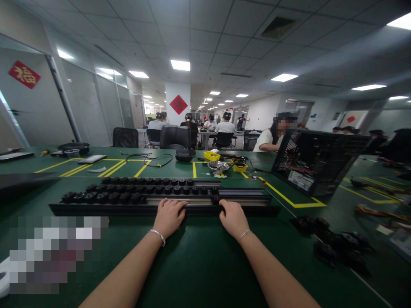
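Both my hands are at the near edge of a long black tray of metal rails (192, 210), which holds rows of small black round parts (112, 196). My left hand (169, 218) rests palm down over the front rail, fingers stretched along its edge with nothing in them. With curled fingers, my right hand (235, 217) has its fingertips against one small black round part (216, 197) standing apart in the front row. The grip on it is partly hidden by the fingers. Between the hands, a bare strip of front rail shows.
An open computer case (316, 162) stands at right, with a person (266, 139) behind it. Loose black parts (330, 246) lie in front of it. Beyond the tray are a metal bowl (218, 167), a yellow box (212, 155) and black cables (146, 159) on the green table (199, 265).
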Demonstrator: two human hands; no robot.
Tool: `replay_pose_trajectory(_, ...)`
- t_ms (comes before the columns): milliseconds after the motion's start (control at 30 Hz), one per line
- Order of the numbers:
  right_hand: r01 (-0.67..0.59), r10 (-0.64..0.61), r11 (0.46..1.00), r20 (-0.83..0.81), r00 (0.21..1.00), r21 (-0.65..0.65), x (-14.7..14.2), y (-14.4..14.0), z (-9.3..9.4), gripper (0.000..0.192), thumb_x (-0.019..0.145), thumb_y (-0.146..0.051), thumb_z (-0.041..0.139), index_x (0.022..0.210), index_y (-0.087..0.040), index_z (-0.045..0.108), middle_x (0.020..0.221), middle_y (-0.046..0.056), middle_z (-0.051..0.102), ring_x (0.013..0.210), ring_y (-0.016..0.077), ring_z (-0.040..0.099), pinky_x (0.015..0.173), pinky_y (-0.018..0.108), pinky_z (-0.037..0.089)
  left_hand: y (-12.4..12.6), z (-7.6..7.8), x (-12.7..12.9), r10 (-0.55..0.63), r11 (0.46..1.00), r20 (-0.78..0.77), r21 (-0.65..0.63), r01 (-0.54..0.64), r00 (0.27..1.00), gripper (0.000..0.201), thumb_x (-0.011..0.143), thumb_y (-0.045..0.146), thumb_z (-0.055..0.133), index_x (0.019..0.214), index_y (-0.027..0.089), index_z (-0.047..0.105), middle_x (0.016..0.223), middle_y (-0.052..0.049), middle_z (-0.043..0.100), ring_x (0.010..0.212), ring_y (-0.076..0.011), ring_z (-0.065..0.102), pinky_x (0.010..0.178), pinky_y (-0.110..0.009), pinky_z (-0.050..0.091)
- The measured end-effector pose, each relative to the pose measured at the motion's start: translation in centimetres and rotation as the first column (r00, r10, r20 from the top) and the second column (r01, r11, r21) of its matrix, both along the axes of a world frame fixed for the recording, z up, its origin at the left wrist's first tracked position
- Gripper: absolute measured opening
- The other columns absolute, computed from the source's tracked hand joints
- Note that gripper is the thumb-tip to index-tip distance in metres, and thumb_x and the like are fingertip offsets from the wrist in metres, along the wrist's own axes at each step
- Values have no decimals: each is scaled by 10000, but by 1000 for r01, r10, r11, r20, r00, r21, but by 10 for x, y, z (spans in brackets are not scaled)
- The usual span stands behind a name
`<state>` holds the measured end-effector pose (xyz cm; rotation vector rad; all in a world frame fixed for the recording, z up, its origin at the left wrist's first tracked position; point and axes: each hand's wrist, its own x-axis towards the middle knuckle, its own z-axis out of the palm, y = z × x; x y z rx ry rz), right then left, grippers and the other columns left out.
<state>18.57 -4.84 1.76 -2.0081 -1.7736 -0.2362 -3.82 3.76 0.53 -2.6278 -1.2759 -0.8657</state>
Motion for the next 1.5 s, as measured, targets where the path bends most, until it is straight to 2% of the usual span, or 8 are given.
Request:
replay_pose_trajectory(500,-8,8,1000,32,999,-12,4,1,0,265,754,-132,442,966,-204,583,913,33,642,915,159,535,864,261,317,0,0,0,3,1000,-2,-4,-3,1000,268,839,314,413,1039,327,590,955,16,671,944,-180,565,996,-430,247)
replay_pose_trajectory(800,13,-13,1000,10,1000,8,4,-2,-2,259,757,-154,448,966,-234,580,928,20,647,935,175,532,975,347,221,1,-1,0,0,1000,11,-2,0,1000,266,836,314,419,1037,330,592,943,19,669,941,-180,564,996,-434,246)
replay_pose_trajectory(967,-9,9,1000,6,1000,0,6,-1,-1,264,757,-146,443,969,-220,581,918,28,644,932,163,533,895,291,296,1,-1,0,2,1000,5,-8,-2,1000,269,843,319,409,1040,323,591,940,16,668,934,-180,564,994,-436,247)
replay_pose_trajectory(1233,-11,11,1000,-15,1000,10,9,-2,-1,254,762,-141,435,959,-203,582,912,34,643,919,158,540,880,273,321,1,-2,-1,-3,1000,11,2,3,1000,262,840,319,415,1035,328,590,946,20,669,934,-177,570,998,-434,251)
replay_pose_trajectory(1400,44,-44,999,-24,999,2,7,-2,-1,245,764,-159,444,952,-243,578,927,9,648,943,169,537,1003,385,192,1,-2,-1,-3,1000,14,11,3,1000,262,838,314,419,1036,330,589,943,18,672,932,-178,571,995,-437,252)
replay_pose_trajectory(1500,52,-52,999,-28,998,1,6,-3,-2,247,763,-163,444,953,-253,574,937,4,649,958,169,532,1016,411,156,2,-2,-1,-3,1000,17,14,2,1000,261,834,313,422,1031,337,592,935,19,673,930,-179,573,992,-437,255)
